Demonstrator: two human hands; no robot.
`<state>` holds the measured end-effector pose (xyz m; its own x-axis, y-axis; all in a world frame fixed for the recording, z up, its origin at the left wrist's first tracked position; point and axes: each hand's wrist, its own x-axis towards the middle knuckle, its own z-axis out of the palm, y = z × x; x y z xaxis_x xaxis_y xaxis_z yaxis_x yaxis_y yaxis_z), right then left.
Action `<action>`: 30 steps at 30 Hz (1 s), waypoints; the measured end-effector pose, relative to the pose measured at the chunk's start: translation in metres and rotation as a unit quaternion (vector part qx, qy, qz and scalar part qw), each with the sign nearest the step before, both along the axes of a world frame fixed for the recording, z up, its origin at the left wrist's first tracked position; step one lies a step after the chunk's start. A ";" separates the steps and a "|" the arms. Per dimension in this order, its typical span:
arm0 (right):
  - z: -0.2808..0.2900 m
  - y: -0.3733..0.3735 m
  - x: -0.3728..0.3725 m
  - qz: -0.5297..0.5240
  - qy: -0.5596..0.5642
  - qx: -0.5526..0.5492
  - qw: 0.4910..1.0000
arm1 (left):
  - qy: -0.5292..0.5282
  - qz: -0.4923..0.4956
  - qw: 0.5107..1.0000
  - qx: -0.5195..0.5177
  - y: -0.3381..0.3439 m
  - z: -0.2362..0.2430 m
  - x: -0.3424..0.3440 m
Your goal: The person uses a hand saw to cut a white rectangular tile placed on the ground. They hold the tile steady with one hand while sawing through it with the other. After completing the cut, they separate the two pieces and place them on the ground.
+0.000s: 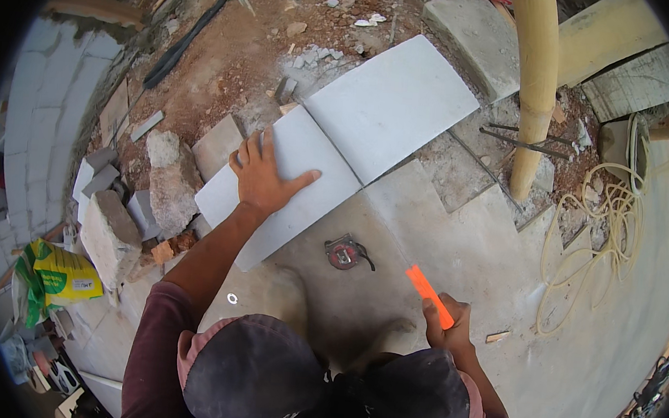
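My left hand point(264, 178) lies flat with fingers spread on a pale grey-white block point(292, 198), pressing on its top. Against that block's right side is a second, larger pale block point(394, 104), with a thin dark line between the two. Low on the right, my right hand point(451, 325) is closed round the orange handle of what looks like a hand saw point(423, 285). A faint pale streak runs from the handle toward the line between the blocks; the blade itself is hard to make out. A tape measure point(344, 252) rests on the concrete between my hands.
A bamboo post point(535, 91) stands at the right, with a loose coil of pale hose point(606, 254) beyond it. Broken stones point(171, 184) and a yellow-green bag point(66, 273) lie at the left. Reddish soil point(237, 52) with rubble stretches behind the blocks.
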<state>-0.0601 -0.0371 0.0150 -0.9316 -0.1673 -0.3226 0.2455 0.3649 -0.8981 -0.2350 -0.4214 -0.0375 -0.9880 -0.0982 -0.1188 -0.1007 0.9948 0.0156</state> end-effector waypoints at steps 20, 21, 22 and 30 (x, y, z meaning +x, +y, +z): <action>0.022 0.032 0.043 -0.014 -0.014 -0.008 1.000 | 0.008 0.001 1.000 0.015 -0.008 0.000 0.000; 0.031 0.044 0.054 -0.013 -0.026 -0.007 1.000 | 0.008 0.007 1.000 0.007 -0.007 0.001 -0.003; 0.027 0.051 0.053 -0.005 -0.047 -0.011 0.999 | 0.008 0.013 1.000 -0.002 -0.006 0.001 -0.006; -0.017 -0.032 -0.030 -0.018 -0.033 -0.007 0.999 | -0.004 0.013 0.999 0.029 -0.007 -0.013 0.011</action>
<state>-0.0898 -0.0688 -0.0018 -0.9141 -0.1380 -0.3814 0.3173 0.3422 -0.8844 -0.2236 -0.4283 -0.0501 -0.9843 -0.1157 -0.1330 -0.1261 0.9894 0.0727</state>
